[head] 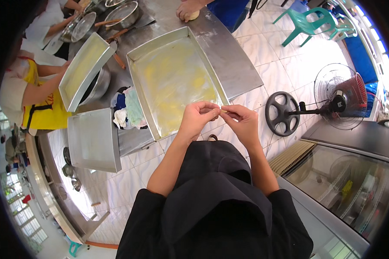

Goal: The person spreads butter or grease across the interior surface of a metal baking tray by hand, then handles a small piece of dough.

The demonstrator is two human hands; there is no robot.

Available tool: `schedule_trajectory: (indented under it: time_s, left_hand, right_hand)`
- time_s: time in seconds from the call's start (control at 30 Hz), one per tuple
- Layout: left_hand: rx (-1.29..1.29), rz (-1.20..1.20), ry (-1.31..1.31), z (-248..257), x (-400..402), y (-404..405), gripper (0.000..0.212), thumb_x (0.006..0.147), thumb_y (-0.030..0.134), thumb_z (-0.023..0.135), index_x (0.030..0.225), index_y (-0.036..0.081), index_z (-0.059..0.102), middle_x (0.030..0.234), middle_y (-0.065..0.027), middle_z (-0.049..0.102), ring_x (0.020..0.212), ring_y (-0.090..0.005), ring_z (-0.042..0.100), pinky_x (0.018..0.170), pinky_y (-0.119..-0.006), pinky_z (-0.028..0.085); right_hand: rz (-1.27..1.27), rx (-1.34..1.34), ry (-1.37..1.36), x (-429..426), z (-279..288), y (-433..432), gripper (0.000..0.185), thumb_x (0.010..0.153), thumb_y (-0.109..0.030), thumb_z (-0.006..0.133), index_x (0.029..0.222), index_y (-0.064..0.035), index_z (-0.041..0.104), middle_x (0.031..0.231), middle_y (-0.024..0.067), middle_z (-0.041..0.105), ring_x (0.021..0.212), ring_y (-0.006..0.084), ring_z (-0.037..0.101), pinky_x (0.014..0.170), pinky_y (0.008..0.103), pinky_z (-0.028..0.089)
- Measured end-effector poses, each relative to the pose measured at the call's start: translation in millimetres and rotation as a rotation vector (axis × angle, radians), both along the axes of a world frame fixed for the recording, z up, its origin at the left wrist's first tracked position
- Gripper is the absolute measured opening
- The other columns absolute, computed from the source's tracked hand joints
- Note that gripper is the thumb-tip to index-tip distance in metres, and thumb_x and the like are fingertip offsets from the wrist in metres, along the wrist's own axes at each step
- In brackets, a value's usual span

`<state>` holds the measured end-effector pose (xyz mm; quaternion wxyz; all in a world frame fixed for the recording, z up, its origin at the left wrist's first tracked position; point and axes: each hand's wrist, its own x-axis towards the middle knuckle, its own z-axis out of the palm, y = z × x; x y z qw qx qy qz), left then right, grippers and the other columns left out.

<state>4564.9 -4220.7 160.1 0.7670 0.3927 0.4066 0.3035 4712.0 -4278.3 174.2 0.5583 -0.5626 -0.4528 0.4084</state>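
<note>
My left hand (199,118) and my right hand (241,121) meet fingertip to fingertip over the near right corner of a large rectangular metal baking pan (178,81). Between the pinched fingertips is a small pale yellowish piece (223,111); what it is cannot be told. Both hands seem to hold it. The pan lies on a steel table, and a yellow, greasy-looking coating is smeared unevenly over its inside.
A pile of cloths (129,108) lies left of the pan, beside another metal pan (92,140). A person in a yellow apron holds a coated pan (84,71). Another person's hand (188,11) presses dough across the steel table (233,64). A fan (338,97) stands right.
</note>
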Motion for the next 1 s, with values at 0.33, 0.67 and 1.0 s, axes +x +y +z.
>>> schedule_trajectory:
  time_s: [0.33, 0.67, 1.0]
  left_hand:
    - [-0.009, 0.008, -0.001, -9.1, -24.5, 21.7, 0.013, 0.083, 0.006, 0.062, 0.094, -0.001, 0.062, 0.085, -0.004, 0.062, 0.072, -0.0078, 0.054, 0.066, -0.022, 0.045]
    - [0.022, -0.089, 0.135, -36.8, -28.2, 40.1, 0.025, 0.08, 0.003, 0.041, 0.092, -0.002, 0.063, 0.076, 0.0004, 0.052, 0.066, -0.0063, 0.04, 0.059, -0.021, 0.032]
    - [0.292, -0.458, 0.184, -35.2, 24.3, 43.9, 0.032, 0.086, 0.025, 0.063, 0.1, -0.003, 0.066, 0.092, -0.0084, 0.065, 0.085, -0.01, 0.056, 0.074, -0.026, 0.044]
  right_hand:
    - [-0.091, -0.134, -0.087, 15.4, -5.7, 1.3, 0.014, 0.072, 0.001, 0.066, 0.086, 0.0035, 0.067, 0.075, 0.007, 0.066, 0.065, 0.0097, 0.062, 0.06, 0.0221, 0.05]
    - [-0.205, -0.307, 0.702, 29.1, -27.6, -0.5, 0.026, 0.078, 0.0, 0.066, 0.1, 0.0136, 0.06, 0.085, 0.0157, 0.066, 0.084, 0.0173, 0.062, 0.076, 0.0252, 0.05]
    - [-0.329, -0.25, 0.284, 16.6, -44.8, 6.5, 0.023, 0.078, 0.001, 0.066, 0.098, 0.0105, 0.062, 0.086, 0.0138, 0.066, 0.078, 0.0163, 0.063, 0.076, 0.0257, 0.05]
